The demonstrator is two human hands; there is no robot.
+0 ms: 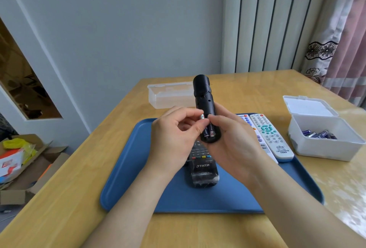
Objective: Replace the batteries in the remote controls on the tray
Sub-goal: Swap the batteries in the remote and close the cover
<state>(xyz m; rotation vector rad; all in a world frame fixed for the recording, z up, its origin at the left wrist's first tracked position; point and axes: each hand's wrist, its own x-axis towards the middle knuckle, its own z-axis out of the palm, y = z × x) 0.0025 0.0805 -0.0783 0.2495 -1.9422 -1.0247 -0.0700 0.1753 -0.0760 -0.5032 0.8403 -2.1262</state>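
Wooden counter (79, 168) fills the lower frame under a pale wall, with a blue tray (122, 188) at its centre. Above the tray, mid-frame, the right hand (233, 144) cradles a black remote (203, 93) back-up, its fingers curled under the lower end and its thumb on the edge of the open battery bay. Two cells sit in that bay. The left hand (174, 134) pinches the top of the left battery (206, 128) between thumb and forefinger, its silver tip showing just above the fingertips.

The step in hand looks like working this cell at the bay; whether it is coming out or going in cannot be told.

On the tray below the hands lies a THTF remote (202, 168), and right of centre two white remotes (271, 134) lie side by side. At the right edge an open box (324, 148) holds spare batteries (318, 134); a clear bin (170, 95) stands behind the tray.

Next likely needs a steady right-hand hold while the left tips the cell against its spring, minding polarity.
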